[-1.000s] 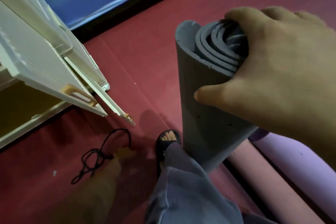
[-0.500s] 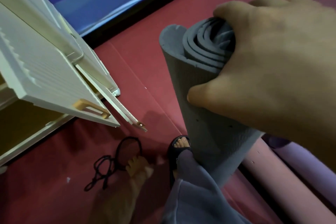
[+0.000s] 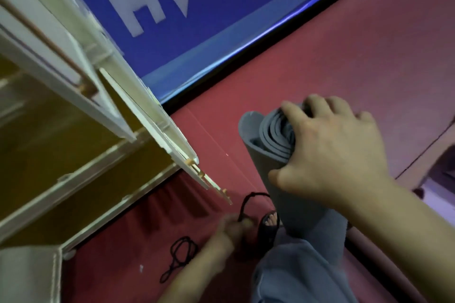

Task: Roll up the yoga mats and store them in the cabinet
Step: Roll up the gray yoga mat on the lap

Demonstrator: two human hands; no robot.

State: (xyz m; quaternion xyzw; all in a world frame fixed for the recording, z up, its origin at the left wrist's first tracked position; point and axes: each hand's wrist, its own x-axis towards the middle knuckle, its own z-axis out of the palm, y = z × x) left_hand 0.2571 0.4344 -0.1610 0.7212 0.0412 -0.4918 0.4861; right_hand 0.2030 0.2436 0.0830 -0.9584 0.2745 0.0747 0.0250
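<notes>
Fingers of the right hand [image 3: 330, 155] curl over the top end of a rolled grey yoga mat [image 3: 290, 194], thumb pressed to its side, holding it upright on the red floor [image 3: 320, 56] beside a sandalled foot [image 3: 269, 225]. Lower down, the left hand [image 3: 232, 229] (blurred) pinches a black cord [image 3: 182, 256] that trails across the floor. Left of both, the white cabinet [image 3: 73, 130] stands with its doors open, near the mat but not touching it.
</notes>
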